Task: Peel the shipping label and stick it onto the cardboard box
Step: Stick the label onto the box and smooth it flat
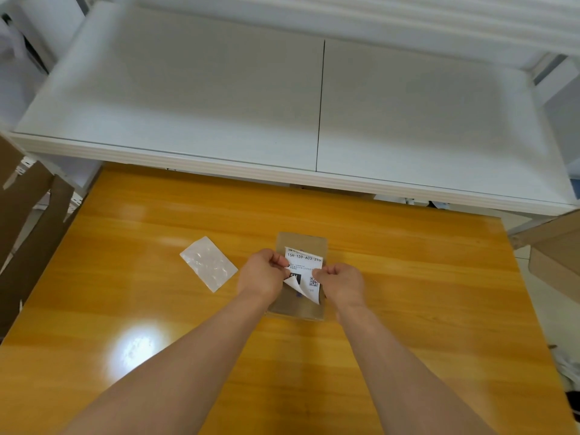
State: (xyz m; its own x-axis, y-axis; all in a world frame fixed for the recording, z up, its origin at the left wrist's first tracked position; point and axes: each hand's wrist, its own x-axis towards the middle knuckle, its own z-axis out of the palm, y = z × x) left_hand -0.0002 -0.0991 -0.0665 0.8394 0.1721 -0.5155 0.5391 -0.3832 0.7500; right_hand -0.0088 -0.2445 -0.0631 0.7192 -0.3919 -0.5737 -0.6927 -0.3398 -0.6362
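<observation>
A small flat cardboard box [309, 239] lies on the orange wooden table [408, 277]. Above it I hold a white shipping label [303, 258] printed with a code, a black block and a QR square. My left hand [263, 273] pinches the label's left edge. My right hand [340, 282] pinches its right side. The label's lower left corner curls up, showing a white underside. Most of the box is hidden behind the label and my hands.
A shiny clear backing sheet [208, 263] lies on the table left of the box. A white table [219, 105] stands beyond the far edge. Brown cardboard pieces lean at the left [28, 215] and right [555, 262] sides.
</observation>
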